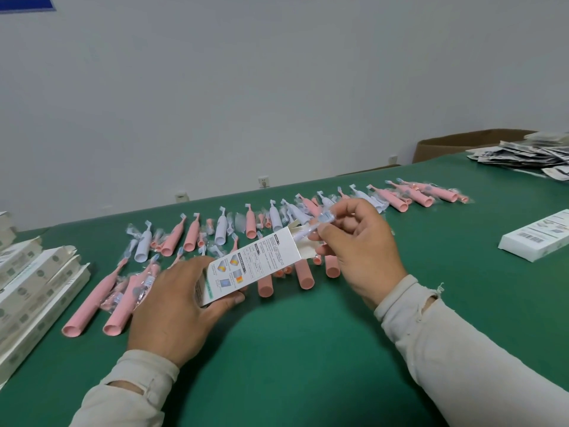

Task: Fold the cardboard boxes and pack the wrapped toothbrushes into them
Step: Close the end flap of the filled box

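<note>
My left hand (pixel 175 306) grips the lower end of a white printed cardboard box (pixel 249 263), which tilts up to the right above the table. The box's top end is open. My right hand (pixel 360 251) pinches a wrapped toothbrush (pixel 320 221) whose white handle is partly inside that open end, its bristle head sticking out by my fingertips. Behind the box, a long row of wrapped pink and white toothbrushes (pixel 191 232) lies across the green table (pixel 292 349).
Folded white boxes (pixel 34 282) are stacked at the left edge. One closed white box (pixel 537 238) lies at the right. A heap of printed leaflets (pixel 526 155) and a brown carton (pixel 455 143) sit at the far right. A white wall stands behind.
</note>
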